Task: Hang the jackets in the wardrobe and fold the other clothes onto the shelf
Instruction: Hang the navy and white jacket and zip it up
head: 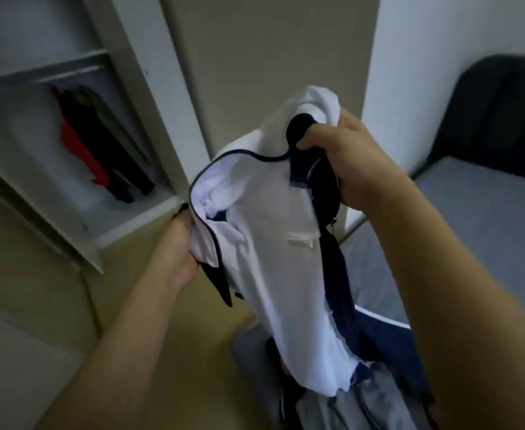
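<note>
I hold a white jacket with navy trim and a navy zipper [273, 243] up in front of me, its white lining facing me. My right hand [344, 156] grips the navy collar at the top. My left hand [180, 243] pinches the zipper edge on the left side. The jacket's lower end hangs down over a heap of grey and dark clothes [348, 405] at the bottom of the view. The open white wardrobe [149, 97] stands at the left, with a rail [69, 74] under its shelf and red and black garments [100, 144] hanging from it.
A bed with a grey mattress [478, 218] and a dark headboard [496, 113] is at the right. A beige wall panel rises straight ahead. The tan floor [37, 290] lies between me and the wardrobe.
</note>
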Demonstrator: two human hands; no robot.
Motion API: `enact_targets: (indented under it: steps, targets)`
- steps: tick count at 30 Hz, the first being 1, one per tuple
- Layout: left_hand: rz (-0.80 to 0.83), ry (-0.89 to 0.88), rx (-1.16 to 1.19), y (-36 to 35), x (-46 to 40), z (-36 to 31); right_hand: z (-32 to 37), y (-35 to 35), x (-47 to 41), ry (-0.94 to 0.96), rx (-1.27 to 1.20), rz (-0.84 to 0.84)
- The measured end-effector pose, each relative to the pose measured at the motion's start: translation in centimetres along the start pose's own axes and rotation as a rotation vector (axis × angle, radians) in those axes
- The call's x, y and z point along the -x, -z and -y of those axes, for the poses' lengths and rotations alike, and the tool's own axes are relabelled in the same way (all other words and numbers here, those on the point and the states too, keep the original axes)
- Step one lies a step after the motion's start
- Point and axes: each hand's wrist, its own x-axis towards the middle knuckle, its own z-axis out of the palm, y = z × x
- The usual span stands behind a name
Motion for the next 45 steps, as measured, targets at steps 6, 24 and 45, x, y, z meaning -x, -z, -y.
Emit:
enact_targets:
  steps: [6,24,45]
  targets:
    - [-0.024,-0.197,-0.457,11.0,-5.3,-8.8,2.5,-16.0,-10.9,0.182,0.074,0.228]
    - [-0.491,-0.455,-1.073,33.5,-34.7,-20.4,-4.2,-42.5,-42.5,0.431,0.436,0.094]
    - [-0.147,-0.783,-0.977,39.4,-68.8,-41.9,-17.0,-61.3,-74.9,0.200,1.107,0.631]
